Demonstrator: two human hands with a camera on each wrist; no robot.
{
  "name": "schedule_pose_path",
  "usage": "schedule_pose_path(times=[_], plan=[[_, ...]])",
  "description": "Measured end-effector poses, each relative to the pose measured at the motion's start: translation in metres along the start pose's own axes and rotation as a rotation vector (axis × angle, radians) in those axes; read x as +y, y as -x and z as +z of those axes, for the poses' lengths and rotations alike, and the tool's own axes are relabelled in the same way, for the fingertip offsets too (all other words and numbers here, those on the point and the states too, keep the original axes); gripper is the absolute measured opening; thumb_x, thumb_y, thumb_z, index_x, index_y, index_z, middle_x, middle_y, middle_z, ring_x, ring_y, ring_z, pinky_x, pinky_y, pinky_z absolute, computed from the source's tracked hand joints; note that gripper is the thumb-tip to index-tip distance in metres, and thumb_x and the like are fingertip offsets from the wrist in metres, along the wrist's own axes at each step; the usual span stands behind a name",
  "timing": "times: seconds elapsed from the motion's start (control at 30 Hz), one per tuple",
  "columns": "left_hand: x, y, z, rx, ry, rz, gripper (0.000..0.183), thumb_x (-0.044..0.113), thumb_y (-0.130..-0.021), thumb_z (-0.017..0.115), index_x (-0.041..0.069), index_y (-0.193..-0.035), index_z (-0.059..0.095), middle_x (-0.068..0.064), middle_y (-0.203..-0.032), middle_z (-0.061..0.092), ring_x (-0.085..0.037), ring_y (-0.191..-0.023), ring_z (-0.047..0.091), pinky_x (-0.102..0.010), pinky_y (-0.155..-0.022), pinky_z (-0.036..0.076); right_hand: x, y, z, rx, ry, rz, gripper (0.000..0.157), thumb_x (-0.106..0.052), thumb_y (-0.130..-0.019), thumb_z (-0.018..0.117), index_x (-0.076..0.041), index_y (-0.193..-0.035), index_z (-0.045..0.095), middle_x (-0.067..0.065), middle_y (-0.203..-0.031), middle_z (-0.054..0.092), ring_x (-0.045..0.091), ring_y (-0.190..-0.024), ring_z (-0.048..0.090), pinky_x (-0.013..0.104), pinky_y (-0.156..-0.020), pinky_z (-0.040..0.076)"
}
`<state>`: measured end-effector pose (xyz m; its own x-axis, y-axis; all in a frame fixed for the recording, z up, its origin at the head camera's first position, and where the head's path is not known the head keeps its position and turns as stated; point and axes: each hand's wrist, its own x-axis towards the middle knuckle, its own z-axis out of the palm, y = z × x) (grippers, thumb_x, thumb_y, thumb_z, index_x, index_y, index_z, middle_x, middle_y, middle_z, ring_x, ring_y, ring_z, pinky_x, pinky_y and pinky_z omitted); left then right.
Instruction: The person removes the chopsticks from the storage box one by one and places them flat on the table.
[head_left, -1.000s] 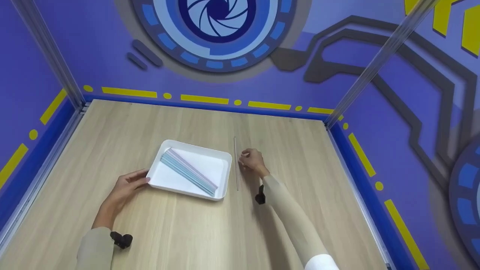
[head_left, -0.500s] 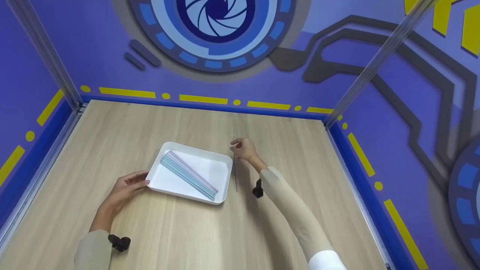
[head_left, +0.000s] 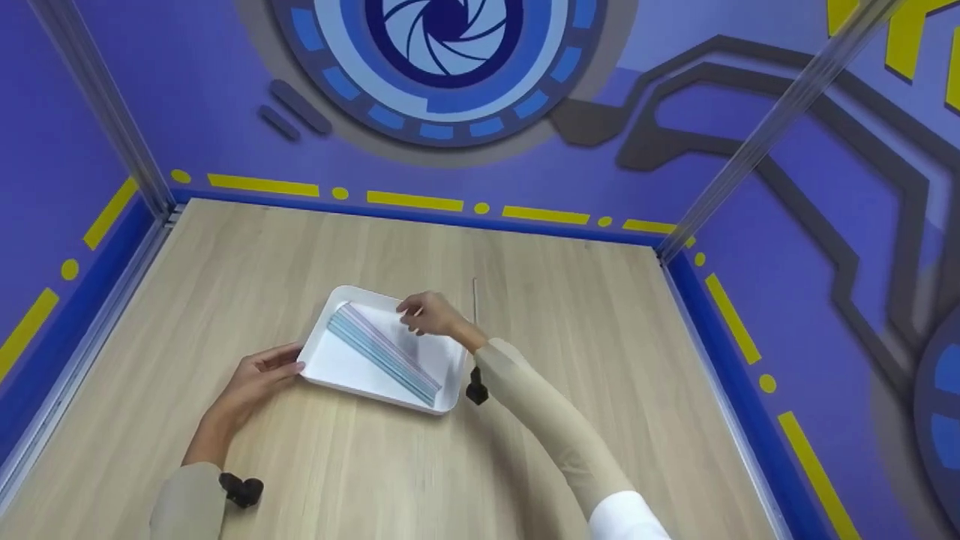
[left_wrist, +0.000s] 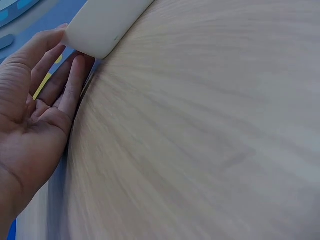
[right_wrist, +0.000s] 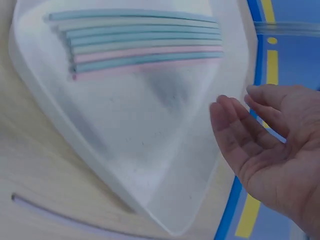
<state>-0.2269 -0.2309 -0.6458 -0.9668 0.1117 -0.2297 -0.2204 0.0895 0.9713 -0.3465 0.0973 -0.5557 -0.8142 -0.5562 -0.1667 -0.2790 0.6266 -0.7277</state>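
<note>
On the wood-grain tabletop [head_left: 345, 465], the left hand [head_left: 255, 379], thumb and fingers apart, touches the left end of a white, shallow, rectangular tray [head_left: 330, 367], where slim pale-blue, white and pink straws [head_left: 386, 355] lie diagonally. The right hand [head_left: 431, 313] hangs over the tray, thumb and fingertips apart; 1 slim pale straw [head_left: 475, 300] lies just beside the tray's right end.

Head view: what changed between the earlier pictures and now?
The right hand moved left, from beside the lone straw to above the tray, holding nothing visible. The tray seems nudged slightly nearer. Unchanged: the left hand at its left end, the lone straw on the table, the grouped straws inside.
</note>
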Motion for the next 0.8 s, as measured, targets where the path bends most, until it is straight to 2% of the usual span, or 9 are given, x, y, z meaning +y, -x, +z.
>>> schedule_pose_path(times=[0.13,0.3,0.53,0.67,0.8], plan=[[0.002,-0.001,0.0,-0.005,-0.001,0.003,0.068,0.028,-0.092,0.079,0.002,-0.148,0.052,-0.019,-0.15,0.053,0.007,-0.112,0.059,-0.013,-0.096,0.052,-0.002,-0.008,0.021,-0.042,0.133,-0.048,0.027,0.001,-0.097,0.063,0.008,-0.122,0.068,0.023,-0.11,0.074,0.034,-0.097,0.073,0.03,-0.078,0.063],[0.002,-0.001,0.0,0.0,-0.004,-0.001,0.067,0.028,-0.092,0.078,0.002,-0.148,0.052,-0.021,-0.151,0.051,0.007,-0.112,0.059,-0.013,-0.096,0.052,0.0,-0.017,0.042,0.014,0.277,-0.087,0.026,0.001,-0.095,0.064,0.006,-0.119,0.071,0.02,-0.11,0.076,0.029,-0.103,0.072,0.032,-0.09,0.06],[-0.003,-0.002,0.001,0.021,-0.016,-0.011,0.067,0.029,-0.091,0.079,0.003,-0.146,0.053,-0.02,-0.15,0.053,0.008,-0.111,0.059,-0.012,-0.095,0.051,0.005,-0.02,0.059,0.06,0.313,0.041,0.026,-0.004,-0.099,0.062,-0.005,-0.123,0.073,0.01,-0.113,0.074,0.018,-0.099,0.067,0.028,-0.093,0.057],[-0.005,-0.001,0.004,0.009,0.0,0.0,0.064,0.027,-0.092,0.078,0.002,-0.146,0.054,-0.021,-0.15,0.053,0.005,-0.112,0.06,-0.013,-0.096,0.052,0.006,-0.015,0.062,0.077,0.375,0.085,0.027,-0.007,-0.1,0.063,-0.01,-0.125,0.074,0.007,-0.113,0.073,0.016,-0.098,0.064,0.029,-0.094,0.057],[-0.002,-0.001,0.0,0.006,0.002,0.019,0.063,0.026,-0.092,0.078,0.003,-0.146,0.054,-0.022,-0.151,0.052,0.004,-0.114,0.06,-0.013,-0.096,0.052,0.002,-0.015,0.059,0.079,0.431,0.106,0.029,-0.008,-0.1,0.063,-0.013,-0.127,0.073,0.005,-0.116,0.073,0.017,-0.103,0.068,0.029,-0.096,0.058]])
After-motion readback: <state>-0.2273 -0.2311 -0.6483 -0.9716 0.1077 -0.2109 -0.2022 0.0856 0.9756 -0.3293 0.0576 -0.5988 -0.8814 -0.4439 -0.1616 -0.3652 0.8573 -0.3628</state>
